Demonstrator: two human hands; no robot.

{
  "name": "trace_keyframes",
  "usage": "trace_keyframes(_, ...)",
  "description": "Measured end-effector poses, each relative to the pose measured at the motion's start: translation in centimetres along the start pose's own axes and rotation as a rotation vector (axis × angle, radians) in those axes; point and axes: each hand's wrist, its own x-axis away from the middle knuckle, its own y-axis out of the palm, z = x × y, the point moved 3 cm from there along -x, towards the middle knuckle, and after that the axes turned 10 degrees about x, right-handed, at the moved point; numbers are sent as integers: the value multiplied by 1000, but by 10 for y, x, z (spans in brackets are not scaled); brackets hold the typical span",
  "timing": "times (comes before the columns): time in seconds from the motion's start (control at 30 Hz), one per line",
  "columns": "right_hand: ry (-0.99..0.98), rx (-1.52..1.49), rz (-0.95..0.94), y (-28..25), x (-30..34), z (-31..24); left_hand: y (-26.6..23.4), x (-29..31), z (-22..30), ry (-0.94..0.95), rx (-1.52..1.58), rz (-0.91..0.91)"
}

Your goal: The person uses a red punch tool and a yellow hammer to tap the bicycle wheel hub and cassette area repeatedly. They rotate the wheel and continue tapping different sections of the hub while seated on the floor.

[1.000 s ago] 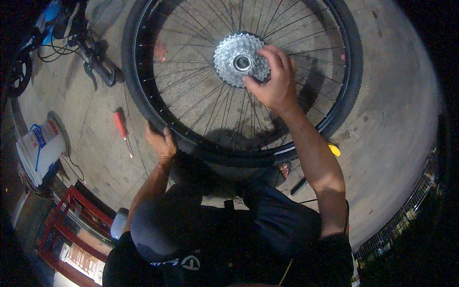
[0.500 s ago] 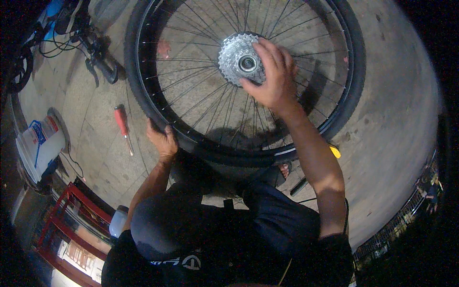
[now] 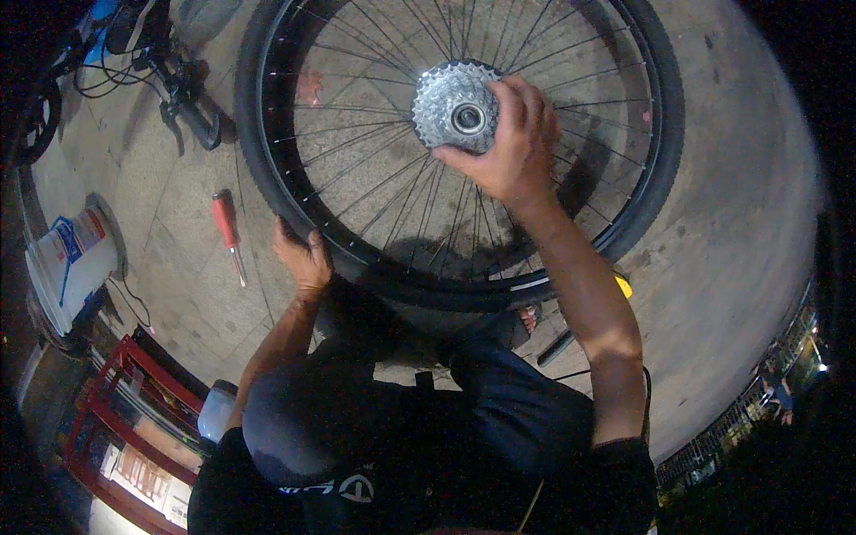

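Note:
A bicycle wheel with a black tyre (image 3: 252,147) and thin dark spokes is held in front of me, its sprocket side facing up. At its hub sits a silver sprocket cluster (image 3: 443,100) with a round central opening. My right hand (image 3: 524,153) is curled around the cluster's right side, thumb along the lower edge and fingers over the upper right. My left hand (image 3: 305,259) grips the tyre at the wheel's lower left. The fingertips under the tyre are partly hidden.
A red-handled screwdriver (image 3: 224,223) lies on the paved floor, left of the wheel. Farther left are a white bucket (image 3: 73,265) and a red metal frame (image 3: 134,428). Bicycle handlebar parts (image 3: 189,111) lie at upper left. A yellow object (image 3: 623,285) shows beside my right forearm.
My right hand has turned slightly clockwise around the sprocket cluster, its thumb shifting left along the lower edge. My left hand stays on the tyre.

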Motion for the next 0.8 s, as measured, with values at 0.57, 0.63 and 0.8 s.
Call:
trace_keyframes(0.57,8,0,91,7,9,-2,0,3,-4,-67,-13,-30)
trace_keyframes(0.63,-60,-4,22,1,1,3,0,4,-4,-71,5,-26)
trace_keyframes(0.8,-166,-23,32,-7,-4,-6,0,3,-4,-47,-6,-36)
